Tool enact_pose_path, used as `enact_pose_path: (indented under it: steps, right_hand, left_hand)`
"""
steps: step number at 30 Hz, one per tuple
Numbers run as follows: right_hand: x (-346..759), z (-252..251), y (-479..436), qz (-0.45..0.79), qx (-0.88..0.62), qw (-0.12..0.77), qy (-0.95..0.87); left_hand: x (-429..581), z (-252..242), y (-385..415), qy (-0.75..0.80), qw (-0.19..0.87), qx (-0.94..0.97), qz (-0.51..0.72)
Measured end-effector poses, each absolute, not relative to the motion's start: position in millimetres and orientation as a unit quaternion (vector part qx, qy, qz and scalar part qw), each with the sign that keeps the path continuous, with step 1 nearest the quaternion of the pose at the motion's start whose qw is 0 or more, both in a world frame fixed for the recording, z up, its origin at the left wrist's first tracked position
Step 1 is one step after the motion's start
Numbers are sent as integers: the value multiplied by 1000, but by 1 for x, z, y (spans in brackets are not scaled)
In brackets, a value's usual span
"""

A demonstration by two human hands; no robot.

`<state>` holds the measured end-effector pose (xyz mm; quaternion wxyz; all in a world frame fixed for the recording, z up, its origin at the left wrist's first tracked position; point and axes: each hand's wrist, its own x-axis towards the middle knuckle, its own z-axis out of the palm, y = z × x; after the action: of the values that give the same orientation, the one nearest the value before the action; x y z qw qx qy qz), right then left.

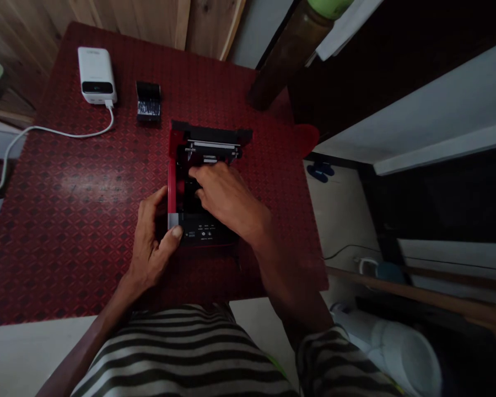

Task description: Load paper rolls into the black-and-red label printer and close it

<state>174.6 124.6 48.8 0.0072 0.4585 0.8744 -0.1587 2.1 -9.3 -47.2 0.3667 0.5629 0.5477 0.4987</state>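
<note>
As the left hand (151,237) is holding the near left corner of a red-and-black device (206,234), between seven and eight o'clock, its thumb is pressing the top while the other fingers are bracing the side. The device is sitting near the middle of the table (78,231), which is taken here as the clock's centre, with twelve pointing away from the person. Its lid (210,134) is standing open at twelve, and the right hand (227,193) is resting inside the body, the forearm entering from between four and five. Shadow is hiding part of that grip; whether it is holding anything cannot be told.

A red, diamond-patterned surface is covering the table and catching a pale sheen at nine o'clock. Between ten and eleven a white power bank (95,71) is lying with a white cable (66,133) plugged in, the cord trailing off at nine. At eleven a small dark piece (149,99) is lying closer in, and at one o'clock a dark bottle (283,55) with a green cap (328,6) is standing.

Wooden boards (28,33) are lining the wall beyond. Dark slippers (320,171) are lying on the pale floor (343,209) toward three, and a white container (388,342) is occupying four o'clock.
</note>
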Motion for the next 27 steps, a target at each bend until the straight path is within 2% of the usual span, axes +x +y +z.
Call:
enact_pose_path:
  steps: [3, 10, 14, 20, 27]
  right_hand:
    - [177, 44, 123, -168, 452, 0, 876]
    - [209, 57, 113, -247, 375, -98, 888]
    - [217, 68, 113, -267, 316, -84, 907]
    - [210, 58, 121, -249, 300, -52, 919]
    - [223, 59, 108, -234, 343, -176, 893]
  left_hand:
    - [2, -46, -9, 552, 360, 566, 495]
    - [3, -46, -8, 548, 355, 572, 497]
    - [4, -46, -8, 554, 345, 568, 501]
    - [3, -45, -6, 554, 339, 576, 497]
    - [3, -40, -7, 554, 403, 493, 537]
